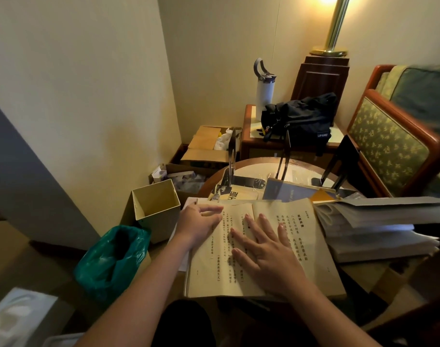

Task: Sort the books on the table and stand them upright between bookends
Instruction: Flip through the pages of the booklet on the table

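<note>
An old yellowed book (309, 236) lies open and flat at the near edge of the round table (264, 162). My right hand (266, 249) presses flat on its pages with fingers spread. My left hand (199, 222) holds the left page's outer edge with curled fingers. Behind it lie a black-and-yellow book (235, 194), a blue-grey book (289, 192) and an orange one (323, 196). A tall stack of pale books (379, 229) sits to the right. Black metal bookends stand at the back: left (231, 159), middle (285, 159) and right (339, 164).
A beige square bin (156, 209) and a green bag-lined bin (113, 256) stand left of the table. Cardboard boxes (206, 149) sit behind. A side table carries a black bag (299, 118) and a white bottle (264, 93). An upholstered chair (394, 146) is on the right.
</note>
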### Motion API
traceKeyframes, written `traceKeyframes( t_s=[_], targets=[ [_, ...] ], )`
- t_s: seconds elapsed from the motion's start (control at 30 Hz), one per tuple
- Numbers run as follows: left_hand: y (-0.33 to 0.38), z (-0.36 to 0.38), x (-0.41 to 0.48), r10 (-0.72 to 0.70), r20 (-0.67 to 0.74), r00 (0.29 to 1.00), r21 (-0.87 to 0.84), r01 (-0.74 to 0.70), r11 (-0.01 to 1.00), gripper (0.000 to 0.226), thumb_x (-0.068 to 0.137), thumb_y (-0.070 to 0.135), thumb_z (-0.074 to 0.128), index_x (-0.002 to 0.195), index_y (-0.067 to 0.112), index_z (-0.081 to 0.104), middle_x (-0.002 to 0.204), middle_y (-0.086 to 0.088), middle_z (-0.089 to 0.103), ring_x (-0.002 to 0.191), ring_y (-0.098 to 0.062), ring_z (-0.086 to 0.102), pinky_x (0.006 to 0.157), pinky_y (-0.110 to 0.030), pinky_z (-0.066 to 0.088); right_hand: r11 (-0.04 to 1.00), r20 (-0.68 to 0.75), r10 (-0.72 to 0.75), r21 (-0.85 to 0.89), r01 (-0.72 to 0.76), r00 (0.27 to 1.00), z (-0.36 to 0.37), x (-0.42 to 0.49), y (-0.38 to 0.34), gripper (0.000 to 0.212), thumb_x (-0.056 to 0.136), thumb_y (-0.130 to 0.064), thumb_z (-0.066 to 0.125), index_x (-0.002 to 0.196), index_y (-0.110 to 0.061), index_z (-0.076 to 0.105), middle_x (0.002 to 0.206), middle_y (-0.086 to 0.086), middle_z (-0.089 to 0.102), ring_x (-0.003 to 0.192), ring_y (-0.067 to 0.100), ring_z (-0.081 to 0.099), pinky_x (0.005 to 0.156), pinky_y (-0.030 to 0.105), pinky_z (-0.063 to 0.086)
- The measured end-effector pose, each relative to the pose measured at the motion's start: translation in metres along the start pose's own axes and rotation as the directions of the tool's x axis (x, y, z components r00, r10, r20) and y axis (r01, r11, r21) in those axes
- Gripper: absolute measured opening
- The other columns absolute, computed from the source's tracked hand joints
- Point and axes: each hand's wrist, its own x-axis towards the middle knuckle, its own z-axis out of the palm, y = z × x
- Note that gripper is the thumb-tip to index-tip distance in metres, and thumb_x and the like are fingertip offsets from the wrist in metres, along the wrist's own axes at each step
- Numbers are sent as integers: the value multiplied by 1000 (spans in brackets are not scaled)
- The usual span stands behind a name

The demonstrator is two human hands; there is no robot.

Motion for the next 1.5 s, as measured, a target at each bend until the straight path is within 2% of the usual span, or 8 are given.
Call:
traceKeyframes(
  t_s=[0.23,0.37,0.47,0.63,0.8,1.17,1.3,1.5],
  targets=[
    [-9,-2,-19,13,5,1000,36,-13,999,17,87,43,72,103,39,75,122,7,65,92,-1,60,60,-13,48,1000,-5,9,-13,-9,1000,-1,-1,-2,52,93,-77,4,143,-69,-6,159,-20,-29,143,11,-37,117,53,-22],
    [-23,-3,-52,-30,34,999,39,28,999,25,78,50,79,100,39,76,129,7,57,121,-17,55,66,-13,45,1000,-14,18,-25,-18,1000,1,-1,-1,55,92,-78,3,144,-67,-6,159,-20,-29,144,12,-37,118,55,-18],
    [-27,-4,-75,-53,65,996,56,50,997,26,76,49,80,101,43,75,135,9,52,123,-10,44,58,-9,37,999,-20,23,-33,-23,1000,1,0,-2,56,92,-78,2,145,-66,-5,159,-19,-28,144,13,-36,118,56,-18],
    [-42,-4,-96,-54,105,993,-19,57,998,30,68,53,84,97,51,75,130,14,55,128,-14,45,66,-12,46,999,-16,16,-38,-16,1000,2,-1,-2,56,90,-79,2,145,-66,-7,159,-18,-28,145,15,-35,117,58,-18],
    [-28,-1,-80,-74,100,992,-4,74,997,36,76,45,81,111,44,72,124,16,45,112,-6,40,60,-10,37,1000,-22,5,-27,-6,1000,2,-1,-1,54,94,-76,6,146,-65,-5,160,-18,-27,145,15,-35,117,56,-20],
    [-16,-1,-47,-94,54,994,-169,102,980,50,84,41,77,130,45,60,139,1,54,94,-4,61,66,-23,60,1000,-38,18,13,-18,999,4,-3,0,52,97,-72,7,146,-64,-8,159,-22,-28,143,8,-36,117,49,-23],
    [-20,-5,-82,-130,137,982,-246,161,956,50,84,34,78,128,47,59,131,9,43,94,-3,53,52,-11,51,998,-49,55,38,-53,997,3,-3,-2,56,98,-70,9,151,-57,-5,160,-18,-26,145,11,-34,119,48,-20],
    [-9,-17,-102,-97,140,985,-216,126,968,55,85,24,77,130,46,54,120,16,49,89,2,52,53,-6,48,987,-35,150,70,-147,988,-5,-20,0,60,99,-66,12,155,-48,0,163,-10,-17,150,22,-20,122,51,-11]
  ],
)
